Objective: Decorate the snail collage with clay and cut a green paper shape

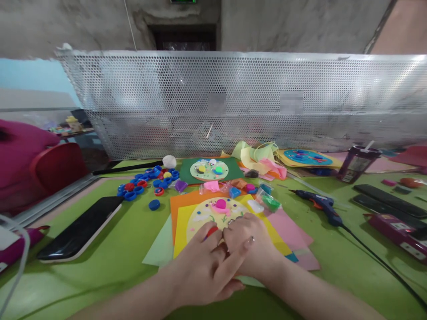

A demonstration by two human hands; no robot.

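Note:
A round cream paper disc point(196, 218) lies on stacked yellow and orange sheets in front of me. It carries a magenta cap point(220, 204) with pink clay around it, small coloured dots and drawn green sprigs. My left hand point(208, 266) is curled over the disc's near edge, its fingers around a red bottle cap point(211, 231) that shows only in part. One left finger stretches across my right hand point(248, 242). The right hand is closed against the left at the disc's lower right; its fingertips and anything in them are hidden.
Loose blue and red bottle caps point(133, 189) and small clay packets point(270, 202) lie beyond the sheets. A phone point(83, 226) is at left. A glue gun point(318, 204) with cord, a cup point(358, 164) and dark phones point(390, 200) are at right. A perforated metal screen point(187, 106) stands behind.

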